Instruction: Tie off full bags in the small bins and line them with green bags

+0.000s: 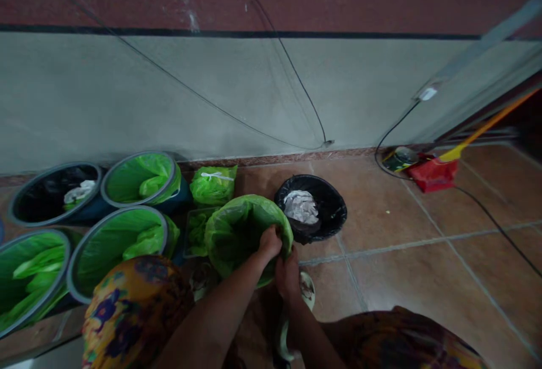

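Brown tiled floor (393, 284) is exposed at right; centrally, a round green-plastic-lined bin (222, 216) is gripped by both hands (270, 243) at its right rim; crumpled whitish material (300, 206) is held in the round black-plastic-lined bin (333, 211) alongside.

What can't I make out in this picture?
Head view, hidden: the bottom of the bin at the hands, lost in shadow and partly behind the left hand.
Head view, cut off: the lower-left bin, by the left edge.
Head view, cut off: the yellow handle, by the right edge.
Head view, too blurred: any lettering on the small container.
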A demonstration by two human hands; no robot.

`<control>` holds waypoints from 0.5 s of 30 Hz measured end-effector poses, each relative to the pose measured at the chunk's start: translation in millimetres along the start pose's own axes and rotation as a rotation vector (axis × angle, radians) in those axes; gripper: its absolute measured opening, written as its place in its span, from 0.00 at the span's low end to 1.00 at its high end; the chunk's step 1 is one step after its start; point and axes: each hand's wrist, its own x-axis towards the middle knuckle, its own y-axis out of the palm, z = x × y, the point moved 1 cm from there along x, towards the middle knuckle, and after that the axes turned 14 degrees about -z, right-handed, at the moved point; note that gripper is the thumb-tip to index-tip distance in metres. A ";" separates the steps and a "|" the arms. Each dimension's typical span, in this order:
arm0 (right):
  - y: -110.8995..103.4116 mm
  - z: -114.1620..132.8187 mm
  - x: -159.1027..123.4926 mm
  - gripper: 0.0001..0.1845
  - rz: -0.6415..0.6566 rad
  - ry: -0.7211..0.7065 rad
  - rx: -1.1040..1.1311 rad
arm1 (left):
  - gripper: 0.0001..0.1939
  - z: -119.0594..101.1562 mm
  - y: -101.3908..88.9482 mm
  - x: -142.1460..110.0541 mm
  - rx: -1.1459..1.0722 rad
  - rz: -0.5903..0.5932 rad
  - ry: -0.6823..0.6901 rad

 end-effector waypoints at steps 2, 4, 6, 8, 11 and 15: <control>-8.5 6.7 3.5 0.33 -0.072 -0.006 0.015 | 0.15 4.2 -12.1 -1.2 0.009 -0.020 -0.005; -13.6 16.0 12.8 0.36 -0.126 -0.052 0.020 | 0.15 8.5 -26.6 -4.3 0.001 -0.077 0.000; -13.0 26.9 26.2 0.34 -0.154 -0.127 0.029 | 0.16 12.8 -43.5 -10.0 -0.048 -0.201 0.018; -6.9 36.7 39.9 0.31 -0.149 -0.200 0.009 | 0.17 19.0 -63.7 -17.7 -0.101 -0.402 0.031; 6.0 42.9 54.2 0.27 -0.088 -0.239 -0.131 | 0.20 35.5 -97.8 -28.8 -0.066 -0.739 0.034; 16.2 35.9 59.8 0.22 0.034 -0.184 -0.397 | 0.25 72.6 -129.8 -33.1 0.110 -0.903 -0.122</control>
